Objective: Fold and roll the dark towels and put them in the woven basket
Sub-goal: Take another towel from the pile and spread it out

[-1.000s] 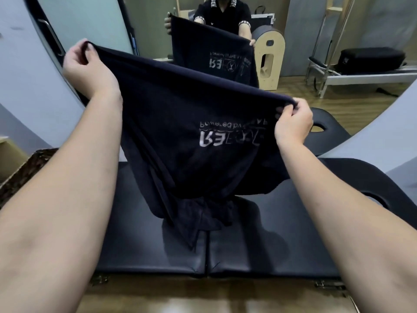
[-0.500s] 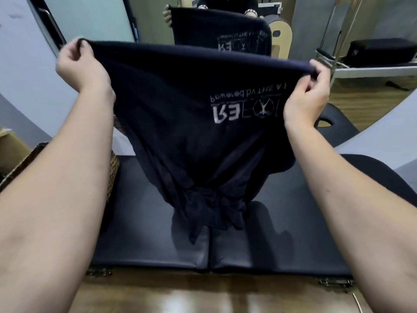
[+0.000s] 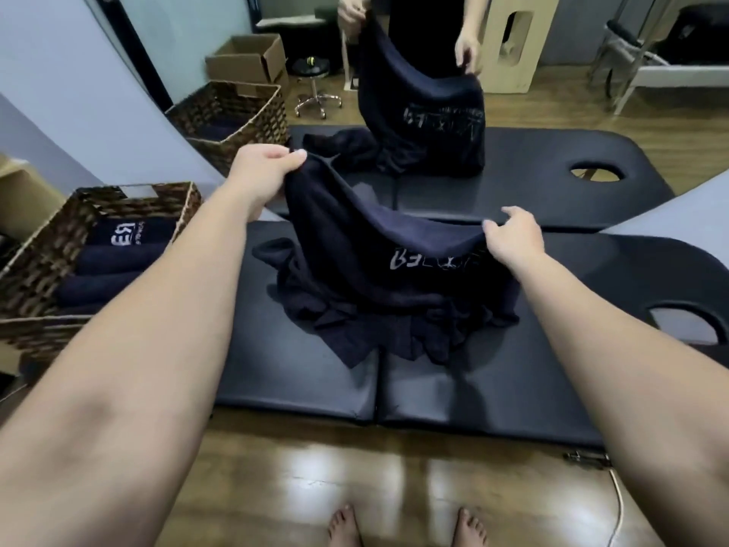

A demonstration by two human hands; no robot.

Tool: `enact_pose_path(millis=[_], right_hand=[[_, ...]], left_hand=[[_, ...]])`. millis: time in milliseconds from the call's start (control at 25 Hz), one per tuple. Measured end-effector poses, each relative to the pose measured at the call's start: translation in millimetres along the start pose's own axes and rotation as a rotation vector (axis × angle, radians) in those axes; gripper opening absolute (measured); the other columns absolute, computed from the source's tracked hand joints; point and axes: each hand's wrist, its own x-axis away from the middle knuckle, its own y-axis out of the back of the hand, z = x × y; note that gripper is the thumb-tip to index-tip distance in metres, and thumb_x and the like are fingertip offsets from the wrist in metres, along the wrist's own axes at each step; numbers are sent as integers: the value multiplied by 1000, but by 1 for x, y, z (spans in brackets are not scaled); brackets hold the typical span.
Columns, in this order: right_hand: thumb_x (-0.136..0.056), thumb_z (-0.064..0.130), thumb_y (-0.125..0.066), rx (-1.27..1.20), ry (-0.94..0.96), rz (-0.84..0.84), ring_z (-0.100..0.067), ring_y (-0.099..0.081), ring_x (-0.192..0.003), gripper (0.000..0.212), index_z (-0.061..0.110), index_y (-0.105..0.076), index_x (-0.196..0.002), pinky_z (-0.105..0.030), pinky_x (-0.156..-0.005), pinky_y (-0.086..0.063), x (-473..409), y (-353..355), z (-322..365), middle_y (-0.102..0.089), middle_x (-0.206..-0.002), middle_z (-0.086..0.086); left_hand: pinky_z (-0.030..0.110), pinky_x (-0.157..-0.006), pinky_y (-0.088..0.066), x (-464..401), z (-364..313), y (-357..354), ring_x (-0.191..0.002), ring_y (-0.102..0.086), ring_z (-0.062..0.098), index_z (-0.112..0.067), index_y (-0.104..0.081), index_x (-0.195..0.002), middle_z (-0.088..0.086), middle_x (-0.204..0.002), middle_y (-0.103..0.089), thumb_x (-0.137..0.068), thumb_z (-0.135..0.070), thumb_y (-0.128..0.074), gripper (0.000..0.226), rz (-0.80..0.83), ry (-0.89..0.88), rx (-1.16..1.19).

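— While I look down through the head camera, what do you make of the dark towel (image 3: 378,270)?

— Navy, almost black, with pale lettering printed upside-down near its right edge. Its top hem sags between your hands, and its lower part lies bunched in folds on the black padded table (image 3: 513,388), about mid-table.

— Right. My left hand (image 3: 262,173) pinches the far-left corner between thumb and fingers, raised higher. My right hand (image 3: 514,234) grasps the other corner, lower and to the right, fingers curled over the hem.

— And the woven basket (image 3: 43,266)?

— It stands on the left, just beside the table's left end. I count three rolled towels (image 3: 118,254) plainly inside it, lying side by side, the farthest showing white letters; a fourth may sit at the near edge, but I cannot tell.

— So one towel held, one basket?

— Yes, and one table with a face hole (image 3: 686,321) at its right end. Beyond, a mirror (image 3: 434,112) repeats towel, basket and table. My two bare feet (image 3: 343,527) stand on the wooden floor (image 3: 315,467), nearest of all.
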Motion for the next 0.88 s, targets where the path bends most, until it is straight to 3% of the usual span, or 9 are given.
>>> enact_pose_path(millis=[40, 160, 280, 400, 560, 720, 800, 880], right_hand=[[-94, 42, -63, -9, 138, 25, -17, -60, -117, 49, 15, -61, -135, -26, -97, -44, 9, -8, 13, -66, -128, -4], [-87, 47, -72, -352, 485, 302, 0, -62, -92, 43, 22, -68, -121, -14, -87, -46, 47, -29, 71, -68, -104, 10], [-88, 36, -72, -508, 590, 438, -10, -55, -81, 29, 8, -67, -95, -32, -75, -45, 61, -45, 103, -63, -87, 1], [-93, 31, -67, -448, 581, 252, -5, -39, -63, 32, 15, -52, -71, -27, -59, -33, 54, -43, 89, -46, -67, 8], [-96, 42, -59, -201, 436, 80, -8, -39, -60, 41, 9, -47, -74, -31, -58, -34, 42, -39, 37, -46, -65, 6], [-100, 43, -53, 129, 308, 233, -22, -49, -67, 45, 6, -52, -74, -35, -62, -36, 49, -58, -14, -55, -68, -2], [-101, 41, -53, 88, 224, 320, -26, -52, -69, 47, -2, -55, -80, -36, -65, -41, 59, -73, -30, -58, -71, -7], [-101, 39, -54, -12, 166, 388, -36, -57, -72, 50, -8, -58, -86, -40, -71, -49, 67, -83, -34, -67, -78, -15]], left_hand=[[34, -61, -40, 4, -3, -10, -60, -45, 15, -13, -64, -73, -2, -62, -50, -94, -26, -70, 26, 122, -21, -37], [26, -57, -32, 18, -17, -51, -57, -40, 11, -15, -65, -76, 5, -68, -51, -95, -22, -69, 21, 387, -76, -81], [18, -50, -37, 23, -27, -74, -46, -41, 5, -19, -57, -70, -9, -53, -51, -96, -20, -68, 28, 447, -119, 22], [23, -54, -48, 19, -19, -62, -50, -56, 10, -19, -59, -75, -2, -68, -69, -95, -25, -70, 23, 349, -102, 115], [27, -60, -45, 16, 38, -44, -55, -60, 11, -20, -59, -78, 0, -84, -73, -97, -35, -67, 25, 225, 58, -18], [28, -66, -46, 30, 123, -56, -66, -63, 15, -22, -62, -88, 3, -98, -72, -96, -38, -67, 18, 428, 351, -304], [33, -78, -49, 43, 152, -71, -72, -65, 17, -24, -64, -91, 1, -100, -73, -96, -41, -66, 18, 572, 412, -397], [36, -83, -51, 51, 162, -85, -78, -69, 16, -24, -68, -95, -1, -104, -75, -92, -49, -68, 24, 633, 371, -345]])
